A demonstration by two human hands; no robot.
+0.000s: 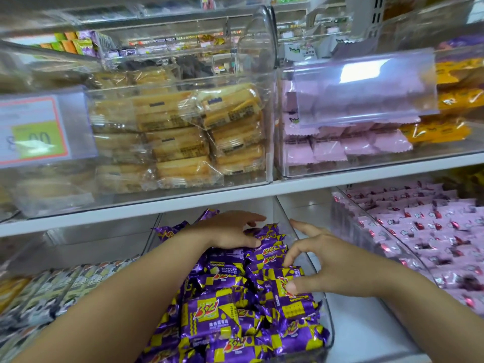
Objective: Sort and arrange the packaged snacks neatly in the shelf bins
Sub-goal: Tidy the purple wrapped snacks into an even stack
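A clear shelf bin (328,320) on the lower shelf is heaped with purple-and-yellow snack packets (217,318). My left hand (230,230) lies flat on the packets at the back of the heap, fingers straight and pointing right. My right hand (322,260) hovers over the right side of the heap with fingers spread and bent. Its thumb and fingertips touch one purple packet (281,280) near the bin's right wall; I cannot tell whether they pinch it.
Above, clear bins hold yellow cake packets (180,137) and pale pink packets (348,148). A bin of pink packets (429,231) stands to the right, and grey patterned packets (52,292) lie to the left. A white shelf board (262,191) overhangs the bins.
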